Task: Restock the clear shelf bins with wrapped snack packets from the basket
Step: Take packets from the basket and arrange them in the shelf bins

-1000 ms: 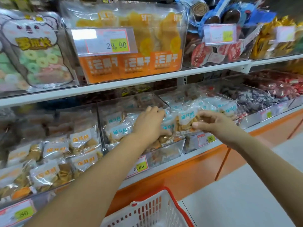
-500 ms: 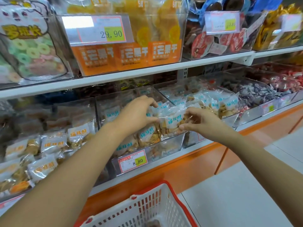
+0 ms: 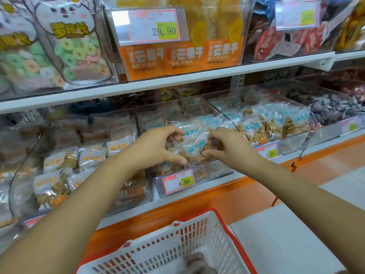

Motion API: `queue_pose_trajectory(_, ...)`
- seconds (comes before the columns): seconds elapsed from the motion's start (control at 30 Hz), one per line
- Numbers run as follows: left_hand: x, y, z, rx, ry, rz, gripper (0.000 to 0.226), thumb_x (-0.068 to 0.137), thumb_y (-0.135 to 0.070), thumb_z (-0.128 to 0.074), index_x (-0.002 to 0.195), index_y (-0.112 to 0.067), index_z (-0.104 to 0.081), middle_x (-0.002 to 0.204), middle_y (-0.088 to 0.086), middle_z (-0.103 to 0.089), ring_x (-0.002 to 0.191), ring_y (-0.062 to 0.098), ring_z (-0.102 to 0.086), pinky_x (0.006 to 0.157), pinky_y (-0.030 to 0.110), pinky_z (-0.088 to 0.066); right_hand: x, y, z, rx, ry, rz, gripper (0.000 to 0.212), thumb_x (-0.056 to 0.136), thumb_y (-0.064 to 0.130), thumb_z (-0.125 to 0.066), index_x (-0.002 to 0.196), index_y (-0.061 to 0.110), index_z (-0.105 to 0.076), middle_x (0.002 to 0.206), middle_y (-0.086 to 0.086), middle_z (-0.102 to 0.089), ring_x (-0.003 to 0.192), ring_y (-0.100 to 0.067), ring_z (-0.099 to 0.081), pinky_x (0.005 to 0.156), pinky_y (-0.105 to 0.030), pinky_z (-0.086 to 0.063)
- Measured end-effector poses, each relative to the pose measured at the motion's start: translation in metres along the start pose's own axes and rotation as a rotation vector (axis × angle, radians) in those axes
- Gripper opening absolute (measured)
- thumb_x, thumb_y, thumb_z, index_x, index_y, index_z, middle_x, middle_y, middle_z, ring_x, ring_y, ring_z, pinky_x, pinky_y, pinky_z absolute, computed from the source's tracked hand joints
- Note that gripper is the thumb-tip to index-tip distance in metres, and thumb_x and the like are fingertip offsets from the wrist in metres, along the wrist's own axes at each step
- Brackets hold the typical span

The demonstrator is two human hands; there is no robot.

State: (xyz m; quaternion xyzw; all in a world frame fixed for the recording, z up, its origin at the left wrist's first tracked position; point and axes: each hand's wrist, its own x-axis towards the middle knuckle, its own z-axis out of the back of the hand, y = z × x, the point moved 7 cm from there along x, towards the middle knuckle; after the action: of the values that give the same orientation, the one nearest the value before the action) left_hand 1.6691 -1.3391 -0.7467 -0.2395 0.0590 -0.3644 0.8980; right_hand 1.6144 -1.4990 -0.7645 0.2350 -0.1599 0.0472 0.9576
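Packets (image 3: 194, 147) sit pinched between left hand (image 3: 156, 149) and right hand (image 3: 233, 149), newly drawn together over the middle bin (image 3: 214, 173) (8.80 tag (image 3: 178, 181)). Placement looks imminent.

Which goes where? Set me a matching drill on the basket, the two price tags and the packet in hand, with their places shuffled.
Things
1. basket
2. 8.80 price tag
3. 29.90 price tag
4. blue-lettered packet

Places
A. in front of the orange packs, upper shelf
B. pinched between left hand and right hand
C. below the shelves, nearest the camera
D. on the middle clear bin, lower shelf

Pairs: 1-C, 2-D, 3-A, 4-B
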Motion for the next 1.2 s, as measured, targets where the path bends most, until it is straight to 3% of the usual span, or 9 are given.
queue_pose_trajectory(0.2, 0.011, -0.033, -0.023, 0.273, -0.128, -0.101, 0.041, 0.083, -0.046, -0.068, 0.112, -0.018, -0.06, 0.11, 0.0, -0.066, 0.101, 0.018, -0.06, 0.085, 0.032, -0.049, 0.001, -0.008, -0.006, -0.087, 0.163, -0.108, 0.026, 0.078, 0.029, -0.079, 0.078, 0.015, -0.057, 0.07, 0.006, -0.058, 0.062, -0.007, -0.051, 0.051, -0.016, -0.035)
queue_pose_trajectory(0.47, 0.034, -0.036, -0.034, 0.493, 0.092, -0.123, 0.032, 0.092, -0.044, -0.056, 0.085, -0.017, -0.042, 0.073, -0.004, -0.045, 0.075, 0.02, -0.046, 0.064, 0.033, -0.036, 0.014, -0.007, -0.004, -0.199, 0.319, -0.249, 0.033, 0.076, 0.032, -0.079, 0.07, 0.011, -0.054, 0.069, -0.004, -0.056, 0.06, -0.013, -0.048, 0.051, -0.025, -0.035)
queue_pose_trajectory(0.57, 0.029, -0.028, -0.044, 0.521, 0.092, -0.128, 0.031, 0.092, -0.043, -0.057, 0.085, -0.018, -0.039, 0.082, -0.001, -0.048, 0.077, 0.02, -0.046, 0.065, 0.032, -0.036, 0.013, -0.001, -0.013, -0.275, 0.358, -0.241, 0.03, 0.079, 0.032, -0.076, 0.076, 0.01, -0.057, 0.07, -0.001, -0.054, 0.067, -0.015, -0.051, 0.058, -0.026, -0.04)
queue_pose_trajectory(0.73, 0.021, -0.036, -0.04, 0.586, 0.016, -0.119, 0.032, 0.092, -0.042, -0.058, 0.097, -0.011, -0.054, 0.097, 0.007, -0.059, 0.093, 0.027, -0.058, 0.068, 0.035, -0.043, -0.009, -0.005, 0.003, -0.046, 0.137, -0.27, 0.026, 0.078, 0.028, -0.077, 0.085, 0.011, -0.059, 0.08, 0.0, -0.06, 0.075, -0.016, -0.055, 0.059, -0.021, -0.041)
queue_pose_trajectory(0.8, 0.002, -0.04, -0.03, 0.555, -0.175, -0.176, 0.04, 0.092, -0.044, -0.057, 0.116, -0.013, -0.055, 0.113, 0.005, -0.059, 0.107, 0.025, -0.055, 0.083, 0.036, -0.045, -0.027, -0.006, 0.022, 0.013, -0.096, -0.247, 0.026, 0.082, 0.029, -0.074, 0.087, 0.011, -0.056, 0.077, 0.0, -0.061, 0.071, -0.016, -0.056, 0.063, -0.025, -0.046)
queue_pose_trajectory(0.87, -0.038, -0.04, -0.024, 0.374, -0.39, -0.268, 0.035, 0.092, -0.044, -0.053, 0.113, -0.016, -0.058, 0.106, 0.0, -0.06, 0.1, 0.018, -0.054, 0.082, 0.031, -0.044, -0.047, -0.004, 0.024, 0.01, -0.165, -0.203, 0.03, 0.085, 0.031, -0.069, 0.074, 0.012, -0.05, 0.065, -0.001, -0.054, 0.06, -0.015, -0.05, 0.053, -0.023, -0.038)
queue_pose_trajectory(1.03, -0.12, 0.006, -0.08, 0.264, -0.332, -0.258, 0.038, 0.093, -0.04, -0.04, 0.062, -0.02, -0.046, 0.056, -0.01, -0.041, 0.052, 0.008, -0.038, 0.046, 0.02, -0.028, -0.087, -0.012, -0.08, -0.07, 0.273, -0.228, 0.038, 0.089, 0.034, -0.065, 0.063, 0.015, -0.044, 0.06, 0.0, -0.046, 0.06, -0.018, -0.045, 0.047, -0.024, -0.027)
queue_pose_trajectory(1.1, -0.143, 0.042, -0.114, 0.287, -0.171, -0.174, 0.039, 0.093, -0.042, -0.037, 0.061, -0.022, -0.049, 0.055, -0.01, -0.044, 0.05, 0.01, -0.044, 0.043, 0.022, -0.031, -0.113, -0.022, -0.141, -0.024, 0.469, -0.309, 0.031, 0.09, 0.033, -0.064, 0.073, 0.009, -0.056, 0.07, -0.007, -0.056, 0.065, -0.018, -0.049, 0.053, -0.026, -0.033)
queue_pose_trajectory(1.2, -0.179, 0.103, -0.151, 0.302, 0.025, -0.051, 0.018, 0.092, -0.029, -0.053, 0.089, -0.018, -0.067, 0.084, -0.002, -0.064, 0.079, 0.02, -0.061, 0.062, 0.03, -0.047, -0.157, -0.043, -0.223, -0.017, 0.721, -0.416, 0.014, 0.093, 0.026, -0.06, 0.087, 0.014, -0.059, 0.097, -0.004, -0.066, 0.078, -0.014, -0.051, 0.066, -0.022, -0.038)
